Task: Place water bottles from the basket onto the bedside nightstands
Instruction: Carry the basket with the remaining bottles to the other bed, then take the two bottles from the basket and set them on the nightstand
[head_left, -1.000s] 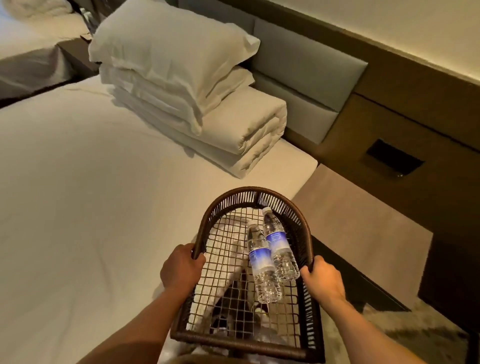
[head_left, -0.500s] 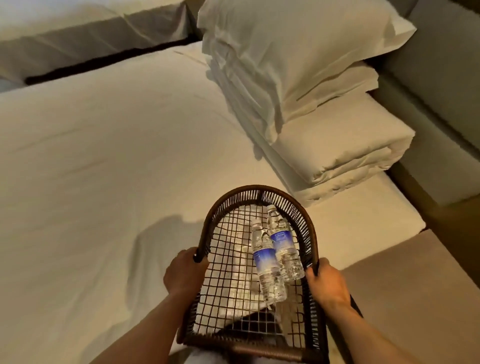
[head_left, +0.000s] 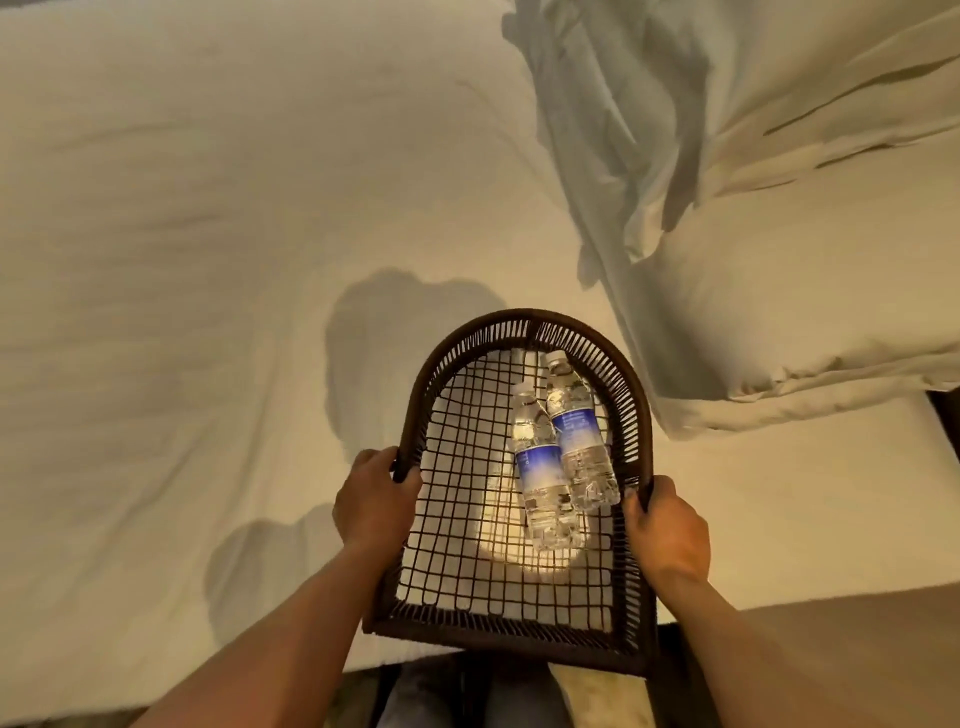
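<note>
A dark brown woven basket (head_left: 524, 325) with an arched rim and open mesh bottom hangs over the near edge of the white bed. Two clear water bottles with blue labels lie side by side in it, caps pointing away: the left bottle (head_left: 540, 467) and the right bottle (head_left: 579, 436). My left hand (head_left: 376, 501) grips the basket's left rim. My right hand (head_left: 667, 530) grips the right rim. A corner of the brown nightstand (head_left: 852, 654) shows at the lower right.
The white bed sheet (head_left: 208, 260) fills most of the view. A stack of folded duvet and pillows (head_left: 779, 208) sits at the upper right, close behind the basket. My legs (head_left: 467, 696) stand against the bed's edge below.
The view has swung left and down, so the headboard and most of the nightstand have left the frame. The basket, still held in both hands, now hangs over the bed.
</note>
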